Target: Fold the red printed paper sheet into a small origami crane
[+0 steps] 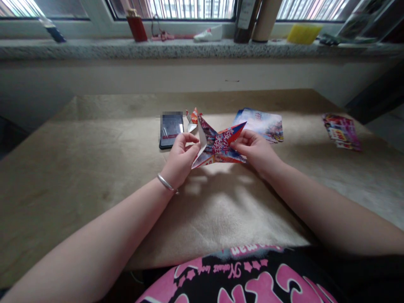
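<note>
From here, L grip (180, 159) & R grip (256, 151) are pinching opp. sides of a paper star (218, 145) that's looking light, crisp, prob. crushable, its creased edges (232, 133) offering safest hold.

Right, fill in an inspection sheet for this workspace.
Surface: tan tabletop, unevenly lit.
Job's things: folded, printed paper star.
Clutter: phone; small folded piece beyond the star; pale printed sheets, overlapping; colourful printed papers at far right.
Hands: left hand and right hand grip opposite sides of the star.
Cables: nothing seen on the tabletop.
Surroundings: speckled windowsill bearing a red container and yellow block, among other items.
</note>
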Demonstrator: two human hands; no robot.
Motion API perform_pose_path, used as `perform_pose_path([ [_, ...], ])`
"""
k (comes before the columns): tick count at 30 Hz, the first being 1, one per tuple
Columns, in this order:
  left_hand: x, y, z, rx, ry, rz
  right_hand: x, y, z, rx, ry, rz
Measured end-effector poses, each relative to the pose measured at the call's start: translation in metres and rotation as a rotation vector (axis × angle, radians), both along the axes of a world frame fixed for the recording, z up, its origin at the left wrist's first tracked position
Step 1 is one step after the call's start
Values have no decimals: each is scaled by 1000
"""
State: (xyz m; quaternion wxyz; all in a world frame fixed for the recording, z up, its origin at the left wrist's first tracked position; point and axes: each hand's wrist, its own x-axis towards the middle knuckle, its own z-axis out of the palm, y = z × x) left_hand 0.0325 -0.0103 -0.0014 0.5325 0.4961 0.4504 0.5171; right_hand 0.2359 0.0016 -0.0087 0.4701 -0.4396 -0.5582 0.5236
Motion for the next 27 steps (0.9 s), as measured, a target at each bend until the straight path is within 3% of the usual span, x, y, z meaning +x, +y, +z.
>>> perform_pose_path([
  [6, -2, 2, -1, 103, -80, -65, -5, -1, 2, -17, 128, -98],
  [11, -6, 2, -3, 365, 168, -166, -5, -1, -2, -47, 182, -104],
  [14, -7, 3, -6, 430, 271, -182, -7, -2, -2, -83, 188, -51],
  [18, -5, 4, -10, 375, 246, -155, -10, -6, 4, -164, 195, -22],
  [22, -2, 4, -9, 247, 146, -212, -11, -11, 11, -256, 196, 8],
  [27, 1, 2, -7, 170, 71, -221, -12, -14, 11, -254, 212, 48],
])
